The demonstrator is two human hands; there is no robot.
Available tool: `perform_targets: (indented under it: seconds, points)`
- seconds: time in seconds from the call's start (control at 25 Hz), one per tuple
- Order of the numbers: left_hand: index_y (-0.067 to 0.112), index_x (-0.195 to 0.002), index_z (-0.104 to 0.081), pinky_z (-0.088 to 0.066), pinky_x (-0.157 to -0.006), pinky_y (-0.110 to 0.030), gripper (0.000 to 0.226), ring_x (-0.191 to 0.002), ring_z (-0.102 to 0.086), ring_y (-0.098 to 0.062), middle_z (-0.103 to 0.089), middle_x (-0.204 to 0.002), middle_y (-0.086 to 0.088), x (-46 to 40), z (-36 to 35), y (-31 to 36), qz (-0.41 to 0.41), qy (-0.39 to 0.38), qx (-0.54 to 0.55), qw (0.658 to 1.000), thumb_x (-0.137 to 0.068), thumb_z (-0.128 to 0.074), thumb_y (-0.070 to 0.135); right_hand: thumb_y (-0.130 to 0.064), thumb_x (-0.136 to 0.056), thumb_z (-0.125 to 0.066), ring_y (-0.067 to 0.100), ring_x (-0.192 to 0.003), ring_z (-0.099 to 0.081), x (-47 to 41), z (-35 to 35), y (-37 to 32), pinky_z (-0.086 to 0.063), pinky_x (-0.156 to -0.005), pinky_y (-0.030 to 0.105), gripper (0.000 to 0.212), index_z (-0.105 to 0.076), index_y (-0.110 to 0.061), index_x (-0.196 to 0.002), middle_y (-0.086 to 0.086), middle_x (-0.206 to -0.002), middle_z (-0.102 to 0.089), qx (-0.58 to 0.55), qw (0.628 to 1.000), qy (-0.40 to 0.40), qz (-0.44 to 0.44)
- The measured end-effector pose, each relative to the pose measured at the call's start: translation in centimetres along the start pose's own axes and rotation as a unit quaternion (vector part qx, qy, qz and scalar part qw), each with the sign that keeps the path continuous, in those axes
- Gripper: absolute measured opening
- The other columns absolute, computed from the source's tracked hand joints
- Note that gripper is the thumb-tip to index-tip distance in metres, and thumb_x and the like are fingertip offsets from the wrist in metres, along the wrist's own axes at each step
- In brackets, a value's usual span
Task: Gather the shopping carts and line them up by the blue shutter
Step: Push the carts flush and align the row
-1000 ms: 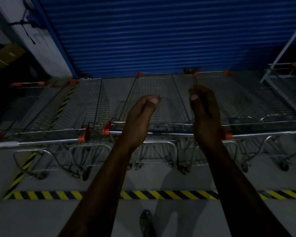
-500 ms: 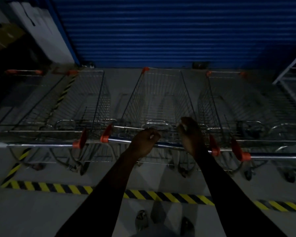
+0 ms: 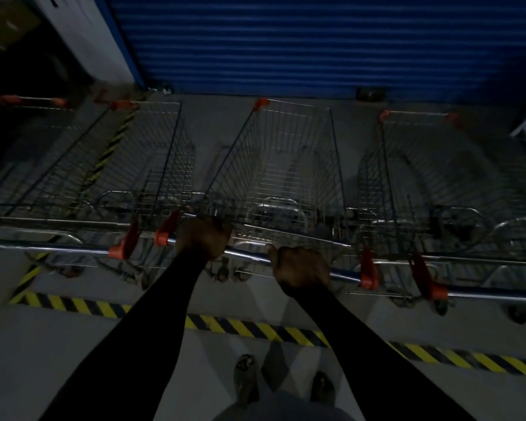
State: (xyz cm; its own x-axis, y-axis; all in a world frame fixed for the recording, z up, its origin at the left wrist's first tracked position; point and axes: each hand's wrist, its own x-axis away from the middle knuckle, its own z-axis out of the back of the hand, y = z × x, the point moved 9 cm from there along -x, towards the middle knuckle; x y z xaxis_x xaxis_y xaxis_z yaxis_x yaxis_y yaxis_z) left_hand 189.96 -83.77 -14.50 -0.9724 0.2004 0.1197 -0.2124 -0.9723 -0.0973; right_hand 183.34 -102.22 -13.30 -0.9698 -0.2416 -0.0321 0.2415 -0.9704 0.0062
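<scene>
Metal handle [image 3: 249, 256] of the middle cart [image 3: 281, 165] is grasped by both hands, left hand [image 3: 203, 237] and right hand [image 3: 301, 270], facing the blue shutter [image 3: 316, 44].

Yellow-black hazard stripe [image 3: 255, 328] running across grey floor [image 3: 58, 344]. Second striped line [image 3: 104, 159] lying diagonally at left. White wall column [image 3: 85, 34] standing upper left. Cardboard box [image 3: 3, 28] sitting in dark corner.

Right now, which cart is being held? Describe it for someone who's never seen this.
Find the blue shutter; three carts face it side by side. It's the middle cart, the only one with both hands, left and right, gripping its handle.
</scene>
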Motion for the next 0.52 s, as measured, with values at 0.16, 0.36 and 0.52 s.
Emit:
perform_targets:
  seconds: [0.16, 0.36, 0.52]
  points:
    - [0.017, -0.073, -0.063, -0.043, -0.052, -0.019, 0.047, -0.046, -0.061, -0.026, -0.058, -0.052, -0.003, -1.3, -1.1, -2.7, -0.035, -0.021, 0.030, 0.999, -0.098, -0.023, 0.022, -0.035, -0.101, -0.051, 0.030, -0.048, -0.056, -2.3, -0.2, -1.3, -0.040, -0.049, 0.036, 0.043, -0.065, -0.015, -0.065, 0.008, -0.054, -0.056, 0.043, 0.998, 0.045, 0.015]
    - [0.012, -0.092, -0.069, -0.049, -0.061, -0.033, 0.040, -0.069, -0.068, -0.037, -0.069, -0.077, -0.016, 1.0, 0.1, 0.7, -0.062, -0.083, 0.069, 0.992, -0.090, -0.030, 0.020, -0.037, -0.101, -0.025, 0.028, -0.059, -0.064, -4.5, -1.0, 1.6, -0.041, -0.054, 0.030, 0.056, -0.065, -0.016, -0.068, 0.004, -0.061, -0.064, 0.031, 0.999, -0.035, -0.002]
    - [0.013, -0.079, -0.064, -0.054, -0.057, -0.040, 0.030, -0.057, -0.064, -0.035, -0.065, -0.067, -0.013, 3.6, -0.6, 2.5, -0.042, -0.106, 0.007, 0.993, -0.087, -0.036, 0.018, -0.024, -0.085, -0.050, 0.026, -0.045, -0.059, -3.5, 0.2, 3.0, -0.044, -0.048, 0.026, 0.026, -0.059, -0.014, -0.063, 0.003, -0.052, -0.058, 0.071, 0.997, 0.005, -0.001]
